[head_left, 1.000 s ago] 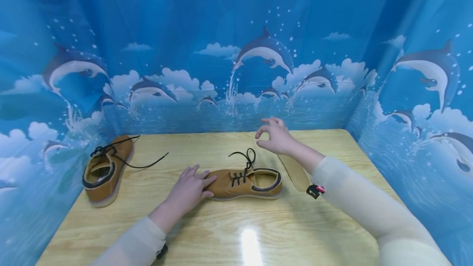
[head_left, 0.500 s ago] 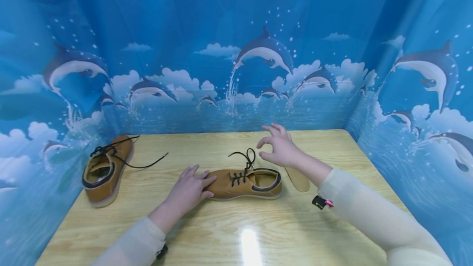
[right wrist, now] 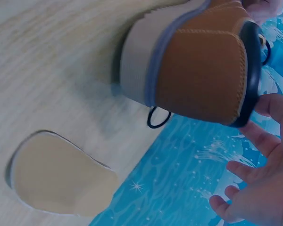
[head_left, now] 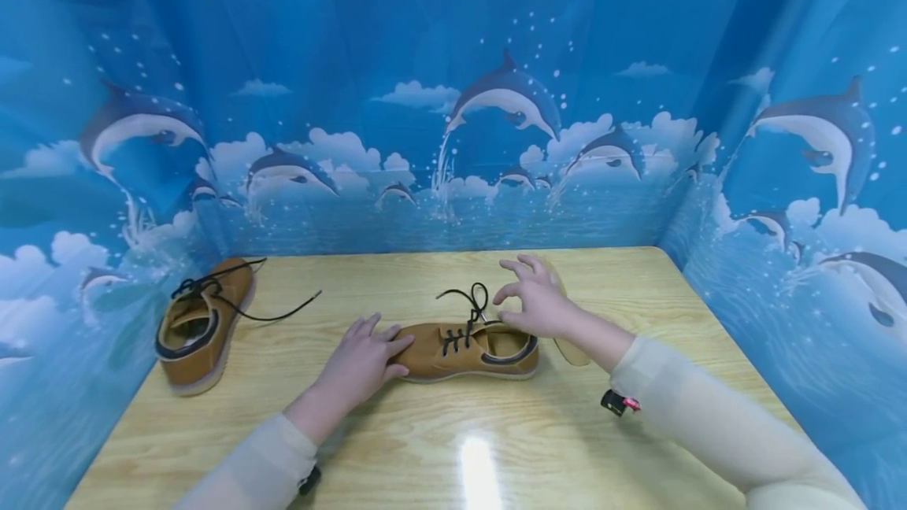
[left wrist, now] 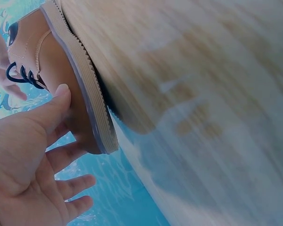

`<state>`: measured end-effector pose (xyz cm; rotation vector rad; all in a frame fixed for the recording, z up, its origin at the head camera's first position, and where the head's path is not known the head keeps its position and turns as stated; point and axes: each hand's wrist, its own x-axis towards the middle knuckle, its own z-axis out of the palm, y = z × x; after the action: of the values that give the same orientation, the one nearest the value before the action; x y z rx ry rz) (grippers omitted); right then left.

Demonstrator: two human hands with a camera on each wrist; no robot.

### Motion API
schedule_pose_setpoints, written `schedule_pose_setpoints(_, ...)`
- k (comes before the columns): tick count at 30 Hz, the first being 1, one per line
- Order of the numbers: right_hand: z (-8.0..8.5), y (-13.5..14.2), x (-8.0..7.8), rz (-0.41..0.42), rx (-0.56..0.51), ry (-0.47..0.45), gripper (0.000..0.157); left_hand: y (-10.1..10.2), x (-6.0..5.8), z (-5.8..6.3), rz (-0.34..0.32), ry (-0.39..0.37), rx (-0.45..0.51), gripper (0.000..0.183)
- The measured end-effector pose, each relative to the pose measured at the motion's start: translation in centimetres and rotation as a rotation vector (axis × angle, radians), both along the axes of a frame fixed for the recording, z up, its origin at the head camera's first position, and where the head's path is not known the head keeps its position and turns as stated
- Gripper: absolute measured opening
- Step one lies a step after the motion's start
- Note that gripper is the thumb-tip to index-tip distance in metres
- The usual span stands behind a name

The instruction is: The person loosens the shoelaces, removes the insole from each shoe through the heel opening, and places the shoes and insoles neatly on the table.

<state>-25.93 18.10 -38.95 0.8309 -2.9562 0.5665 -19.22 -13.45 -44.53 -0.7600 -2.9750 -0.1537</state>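
One wood table (head_left: 397,451), dolphin-print backdrop (head_left: 319,46) far, left and right; left hand (head_left: 357,362) pinching shoe (head_left: 425,349) toe, right hand (head_left: 542,304) fingers spread.

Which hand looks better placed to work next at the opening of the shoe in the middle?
Probably the right hand: it is close by the opening and appears to hold nothing, while the left hand holds the shoe at its toe end.
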Motion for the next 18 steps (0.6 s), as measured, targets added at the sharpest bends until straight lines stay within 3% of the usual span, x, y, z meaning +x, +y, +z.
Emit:
schedule_pose_setpoints(10,-0.80,-0.14,0.29,0.058,0.081,-0.011,0.009,-0.01,-0.15,-0.03,0.002,-0.007,-0.006,0.055)
schedule_pose_setpoints(18,-1.15,-0.25,0.38,0.050,0.095,-0.008,0.008,-0.01,-0.28,-0.01,0.006,-0.021,0.019,0.055)
